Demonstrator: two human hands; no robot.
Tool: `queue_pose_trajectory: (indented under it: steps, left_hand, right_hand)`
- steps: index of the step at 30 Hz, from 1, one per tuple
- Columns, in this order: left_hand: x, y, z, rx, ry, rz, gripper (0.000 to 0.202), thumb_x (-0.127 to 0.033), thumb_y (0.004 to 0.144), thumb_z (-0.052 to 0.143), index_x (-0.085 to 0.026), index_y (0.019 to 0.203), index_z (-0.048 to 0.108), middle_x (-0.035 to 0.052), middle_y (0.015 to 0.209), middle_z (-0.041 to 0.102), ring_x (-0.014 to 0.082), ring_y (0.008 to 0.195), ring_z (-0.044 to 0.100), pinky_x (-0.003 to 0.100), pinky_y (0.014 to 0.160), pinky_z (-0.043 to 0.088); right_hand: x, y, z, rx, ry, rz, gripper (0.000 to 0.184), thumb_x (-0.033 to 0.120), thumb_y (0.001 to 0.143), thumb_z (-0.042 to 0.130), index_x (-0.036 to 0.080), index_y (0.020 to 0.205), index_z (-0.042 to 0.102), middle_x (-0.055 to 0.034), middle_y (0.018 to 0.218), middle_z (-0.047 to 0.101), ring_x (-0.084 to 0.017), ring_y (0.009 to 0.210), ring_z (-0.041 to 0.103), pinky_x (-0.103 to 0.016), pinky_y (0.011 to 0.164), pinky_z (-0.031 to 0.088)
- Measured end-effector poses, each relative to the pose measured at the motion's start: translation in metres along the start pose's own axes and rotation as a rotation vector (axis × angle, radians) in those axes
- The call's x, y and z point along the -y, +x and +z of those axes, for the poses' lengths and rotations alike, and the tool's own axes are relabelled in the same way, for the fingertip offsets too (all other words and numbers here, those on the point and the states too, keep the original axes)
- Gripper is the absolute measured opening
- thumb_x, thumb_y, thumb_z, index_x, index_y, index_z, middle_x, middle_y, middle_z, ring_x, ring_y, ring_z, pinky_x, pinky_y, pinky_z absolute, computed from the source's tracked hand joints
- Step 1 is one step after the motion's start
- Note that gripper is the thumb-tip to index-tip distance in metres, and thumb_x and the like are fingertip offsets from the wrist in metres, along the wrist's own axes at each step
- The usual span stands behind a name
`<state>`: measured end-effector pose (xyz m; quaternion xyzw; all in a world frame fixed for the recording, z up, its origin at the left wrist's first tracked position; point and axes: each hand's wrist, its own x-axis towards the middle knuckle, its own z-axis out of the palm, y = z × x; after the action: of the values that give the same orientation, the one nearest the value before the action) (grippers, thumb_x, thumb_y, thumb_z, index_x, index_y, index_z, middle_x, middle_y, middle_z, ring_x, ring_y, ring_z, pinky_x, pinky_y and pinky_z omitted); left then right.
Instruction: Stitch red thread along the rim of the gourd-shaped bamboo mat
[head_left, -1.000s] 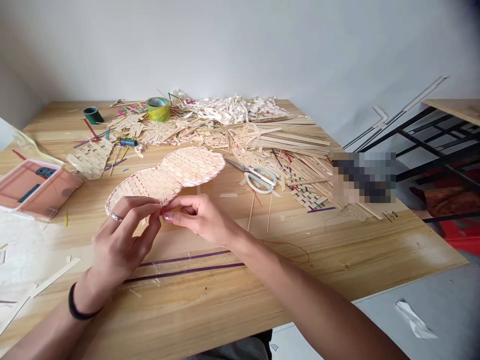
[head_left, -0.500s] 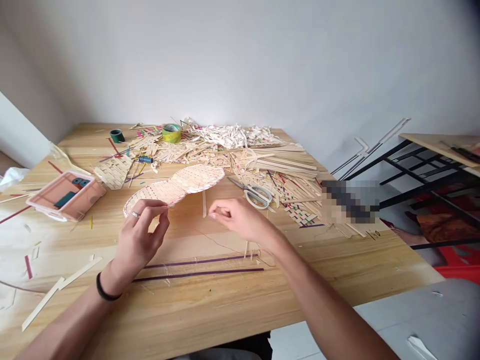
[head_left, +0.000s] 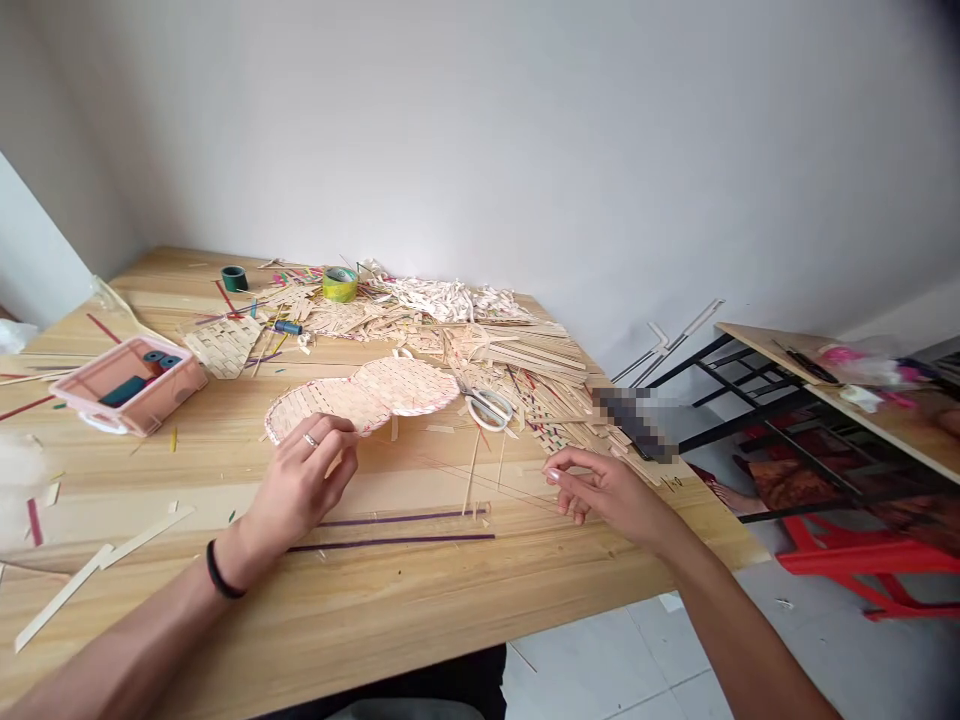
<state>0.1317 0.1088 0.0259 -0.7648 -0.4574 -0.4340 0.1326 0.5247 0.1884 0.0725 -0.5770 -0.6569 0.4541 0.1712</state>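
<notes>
A flat woven bamboo piece (head_left: 365, 393), shaped like two joined lobes with a red stitched edge, lies on the wooden table (head_left: 420, 600). My left hand (head_left: 300, 485), with a ring and a black wristband, pinches the piece's near edge. My right hand (head_left: 600, 487) is out to the right near the table's edge, fingers pinched on a thin red thread that runs back toward the woven piece. The thread is very faint.
White-handled scissors (head_left: 487, 405) lie right of the woven piece. Heaps of bamboo strips (head_left: 480, 345) cover the far table, with a yellow tape roll (head_left: 340, 283), a green roll (head_left: 234, 277) and a pink tray (head_left: 127, 383) at left. Black-framed tables (head_left: 825, 400) stand at right.
My right hand has drawn away from the left hand to the right, pulling the thread out long. The left hand stays on the woven edge. My head turned right.
</notes>
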Motion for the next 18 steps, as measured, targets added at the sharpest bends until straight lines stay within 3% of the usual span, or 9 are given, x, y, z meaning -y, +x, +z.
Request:
queue_pose_trajectory:
  steps: [6,10,15,18]
  left_hand:
    - [0.006,0.003,-0.005,-0.033,0.025,-0.001,0.020,-0.003,0.100,0.061,-0.022,0.103,0.056,0.0033,0.097,0.070,0.0177,0.089,0.069,0.029,0.081,0.055]
    - [0.007,0.004,-0.007,-0.039,0.032,-0.006,0.020,-0.003,0.100,0.061,-0.022,0.106,0.058,0.0035,0.098,0.071,0.0173,0.090,0.070,0.029,0.083,0.056]
    - [0.010,0.006,-0.011,-0.055,0.037,-0.027,0.020,-0.004,0.099,0.062,-0.022,0.107,0.060,0.0038,0.100,0.072,0.0171,0.089,0.072,0.029,0.083,0.057]
    - [0.012,0.007,-0.014,-0.077,0.044,-0.046,0.020,-0.005,0.099,0.062,-0.023,0.109,0.063,0.0040,0.100,0.073,0.0185,0.089,0.073,0.031,0.083,0.058]
  right_hand:
    - [-0.004,0.006,0.016,0.079,0.078,-0.056,0.067,0.083,0.078,0.075,0.018,0.091,0.063,0.0017,0.067,0.057,-0.013,0.061,0.054,-0.023,0.048,0.048]
    - [-0.009,0.004,0.017,0.242,0.079,-0.017,0.062,0.076,0.085,0.074,0.017,0.101,0.064,0.0013,0.073,0.057,-0.013,0.066,0.057,-0.026,0.054,0.058]
    - [-0.004,-0.003,0.031,0.537,0.145,0.067,0.058,0.060,0.082,0.085,0.019,0.115,0.062,-0.0056,0.102,0.059,-0.020,0.091,0.064,-0.024,0.050,0.061]
    - [0.000,0.000,0.043,0.619,0.206,0.030,0.061,0.049,0.077,0.092,0.019,0.119,0.061,-0.0060,0.107,0.062,-0.019,0.096,0.066,-0.028,0.066,0.066]
